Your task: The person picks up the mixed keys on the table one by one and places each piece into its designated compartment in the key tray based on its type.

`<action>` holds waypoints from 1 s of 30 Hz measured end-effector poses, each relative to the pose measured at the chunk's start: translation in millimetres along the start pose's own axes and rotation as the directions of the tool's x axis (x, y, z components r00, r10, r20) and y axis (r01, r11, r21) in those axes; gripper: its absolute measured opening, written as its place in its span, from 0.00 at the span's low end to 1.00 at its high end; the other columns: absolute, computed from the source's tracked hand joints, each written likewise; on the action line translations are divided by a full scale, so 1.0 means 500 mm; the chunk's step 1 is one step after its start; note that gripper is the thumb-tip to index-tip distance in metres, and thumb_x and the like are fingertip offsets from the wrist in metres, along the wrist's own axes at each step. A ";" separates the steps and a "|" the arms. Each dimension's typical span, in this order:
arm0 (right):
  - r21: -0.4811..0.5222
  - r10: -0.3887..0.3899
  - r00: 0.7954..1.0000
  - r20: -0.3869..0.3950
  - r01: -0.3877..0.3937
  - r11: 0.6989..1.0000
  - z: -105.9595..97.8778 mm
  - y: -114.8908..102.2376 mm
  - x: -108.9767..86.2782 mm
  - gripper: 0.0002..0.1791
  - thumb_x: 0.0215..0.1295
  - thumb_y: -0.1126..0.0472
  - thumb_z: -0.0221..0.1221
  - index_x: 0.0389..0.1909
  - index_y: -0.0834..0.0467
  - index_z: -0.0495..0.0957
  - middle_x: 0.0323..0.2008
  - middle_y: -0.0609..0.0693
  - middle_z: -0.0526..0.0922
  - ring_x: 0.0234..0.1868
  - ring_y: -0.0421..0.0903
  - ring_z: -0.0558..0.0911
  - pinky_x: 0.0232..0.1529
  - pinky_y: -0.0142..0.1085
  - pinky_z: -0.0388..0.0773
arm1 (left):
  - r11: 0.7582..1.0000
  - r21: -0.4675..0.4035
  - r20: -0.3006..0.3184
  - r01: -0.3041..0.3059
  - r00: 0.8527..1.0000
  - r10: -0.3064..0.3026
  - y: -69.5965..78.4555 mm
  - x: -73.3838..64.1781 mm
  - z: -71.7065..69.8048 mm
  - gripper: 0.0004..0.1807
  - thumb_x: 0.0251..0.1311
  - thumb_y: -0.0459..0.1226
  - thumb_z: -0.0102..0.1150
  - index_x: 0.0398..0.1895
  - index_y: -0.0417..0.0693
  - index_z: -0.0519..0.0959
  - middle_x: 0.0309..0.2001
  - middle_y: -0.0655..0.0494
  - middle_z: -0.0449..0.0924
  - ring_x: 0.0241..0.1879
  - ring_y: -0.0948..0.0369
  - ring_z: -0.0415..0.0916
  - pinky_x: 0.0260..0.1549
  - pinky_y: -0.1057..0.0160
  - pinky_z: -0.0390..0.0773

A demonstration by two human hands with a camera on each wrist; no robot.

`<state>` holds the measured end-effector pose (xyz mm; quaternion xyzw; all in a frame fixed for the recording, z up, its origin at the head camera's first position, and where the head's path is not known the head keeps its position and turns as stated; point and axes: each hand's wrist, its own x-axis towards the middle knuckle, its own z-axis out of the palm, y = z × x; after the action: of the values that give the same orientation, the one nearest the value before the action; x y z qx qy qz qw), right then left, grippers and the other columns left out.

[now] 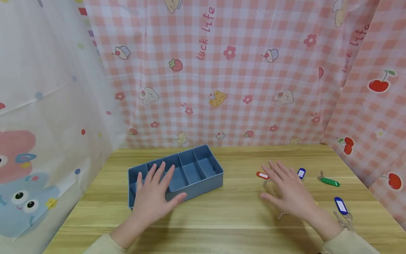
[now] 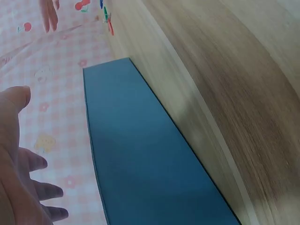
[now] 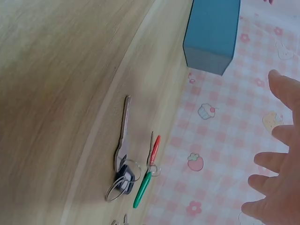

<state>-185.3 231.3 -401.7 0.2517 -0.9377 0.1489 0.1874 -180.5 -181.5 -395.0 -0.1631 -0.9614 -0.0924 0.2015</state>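
At far left hangs a white cloth curtain (image 1: 63,88) with coloured dots and cartoon faces. It borders the left edge of my wood-grain worktop (image 1: 215,225); pink-and-white gingham cloth (image 1: 203,81) rises behind the far edge.

On the left half of the worktop sits a blue-grey rectangular tray (image 1: 203,187) with thin dividers, set at a slant, its right end closer to the far edge. My left hand (image 1: 153,197) is open above the tray's near left part, fingers spread and straight; the left wrist view shows a gap between them and the tray.

Right of a bare stretch, my right hand (image 1: 290,194) is also open, fingers spread, hovering over tagged keys. By its fingertips lies a red oval key tag (image 1: 262,175) with a white label. Under its heel a silver metal key (image 1: 281,215) pokes out, partly hidden. Past the fingers is a blue key tag (image 1: 301,173).

Towards the right edge, a slim green key tag (image 1: 330,182) lies joined to a small key (image 1: 321,175). Nearer me, a 2nd blue key tag (image 1: 340,205) carries 2 silver keys (image 1: 349,219).
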 end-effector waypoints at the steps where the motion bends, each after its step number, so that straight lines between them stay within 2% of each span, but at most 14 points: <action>1: 0.010 -0.001 1.000 -0.014 0.002 1.000 -0.001 0.002 -0.001 0.47 0.56 0.45 0.71 0.75 0.54 0.62 0.71 0.64 0.63 0.71 0.67 0.59 0.65 0.67 0.54 | 1.000 0.000 -0.013 -0.002 1.000 0.002 -0.003 -0.001 -0.001 0.49 0.56 0.71 0.52 0.75 0.55 0.64 0.73 0.43 0.61 0.72 0.41 0.52 0.62 0.25 0.47; 10: 0.024 -0.020 0.992 -0.124 0.023 0.999 -0.004 0.026 -0.009 0.47 0.48 0.53 0.76 0.71 0.55 0.69 0.65 0.63 0.71 0.67 0.67 0.65 0.56 0.69 0.64 | 0.999 -0.036 -0.124 -0.024 0.992 0.020 -0.029 -0.007 -0.010 0.46 0.52 0.67 0.62 0.68 0.49 0.72 0.67 0.42 0.70 0.67 0.41 0.62 0.62 0.28 0.53; 15: 0.015 -0.038 0.986 -0.165 0.041 0.999 -0.004 0.036 -0.013 0.45 0.46 0.54 0.77 0.68 0.55 0.71 0.62 0.63 0.75 0.64 0.67 0.67 0.56 0.68 0.66 | 0.994 -0.081 -0.219 -0.070 0.975 0.051 -0.044 -0.009 -0.010 0.43 0.48 0.61 0.69 0.62 0.43 0.77 0.62 0.40 0.74 0.62 0.40 0.67 0.59 0.28 0.57; 19: 0.020 -0.054 0.981 -0.185 0.059 0.998 -0.006 0.041 -0.016 0.44 0.45 0.57 0.77 0.67 0.57 0.73 0.60 0.63 0.76 0.62 0.67 0.69 0.56 0.68 0.66 | 0.988 -0.132 -0.282 -0.086 0.958 0.046 -0.056 -0.011 -0.011 0.40 0.45 0.55 0.73 0.59 0.40 0.79 0.59 0.39 0.77 0.57 0.41 0.71 0.57 0.29 0.60; 22: 0.028 -0.058 0.980 -0.192 0.065 0.997 -0.009 0.047 -0.019 0.43 0.44 0.59 0.78 0.65 0.59 0.74 0.59 0.63 0.76 0.61 0.66 0.70 0.55 0.68 0.66 | 0.984 -0.165 -0.283 -0.060 0.959 0.011 -0.063 -0.012 -0.016 0.39 0.45 0.53 0.74 0.58 0.40 0.79 0.58 0.39 0.77 0.56 0.40 0.71 0.56 0.31 0.63; 30: 0.049 -0.028 0.979 -0.200 0.038 0.998 -0.011 0.069 -0.033 0.40 0.43 0.61 0.77 0.62 0.60 0.75 0.59 0.62 0.76 0.59 0.65 0.72 0.52 0.65 0.69 | 0.972 -0.232 -0.231 0.019 0.970 -0.075 -0.086 -0.018 -0.034 0.38 0.47 0.49 0.76 0.60 0.38 0.78 0.58 0.38 0.77 0.56 0.40 0.72 0.53 0.37 0.71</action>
<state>-188.8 268.8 -410.4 0.2558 -0.9057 0.1947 0.2762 -181.8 -228.3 -388.4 -0.1499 -0.9169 -0.2260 0.2929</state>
